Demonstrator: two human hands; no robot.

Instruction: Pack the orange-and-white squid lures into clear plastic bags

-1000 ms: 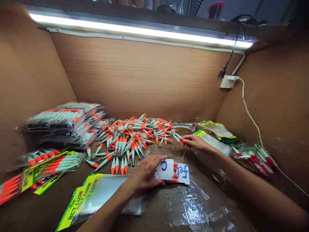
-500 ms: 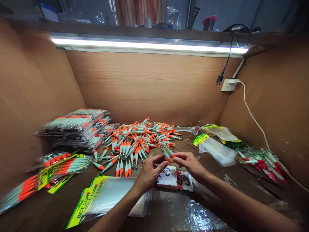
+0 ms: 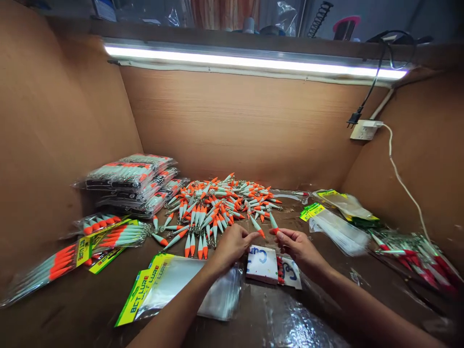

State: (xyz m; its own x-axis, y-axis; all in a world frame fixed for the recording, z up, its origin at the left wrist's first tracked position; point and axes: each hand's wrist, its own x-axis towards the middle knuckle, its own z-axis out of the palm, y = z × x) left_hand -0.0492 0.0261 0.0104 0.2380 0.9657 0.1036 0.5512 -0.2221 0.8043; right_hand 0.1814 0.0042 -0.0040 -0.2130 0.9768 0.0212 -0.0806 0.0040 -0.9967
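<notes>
My left hand (image 3: 234, 242) is closed, thumb and fingers pinched at the orange end of a fishing lure (image 3: 256, 224) with a pale body. The exact grip is partly hidden behind the fingers. Opposite it, my right hand (image 3: 300, 249) pinches a second orange-tipped lure (image 3: 273, 221) by its orange end, pale end pointing up. Just beyond both hands spreads a big heap of like lures (image 3: 212, 208) with metal hooks. Below and between the hands lies a small white box (image 3: 261, 265) with blue handwriting, against a red-and-white piece (image 3: 292, 273).
Clear bags with yellow BCT LURE headers (image 3: 195, 275) lie front left. Filled lure packs (image 3: 126, 181) are stacked behind, with more packs (image 3: 68, 258) at far left. Right are other bags (image 3: 335, 234), red-and-white lures (image 3: 416, 258) and a white cable (image 3: 400, 176).
The two lures, close together before, are now apart, the right hand having drawn its lure to the right. The whole view has shifted, so the scene sits further right.
</notes>
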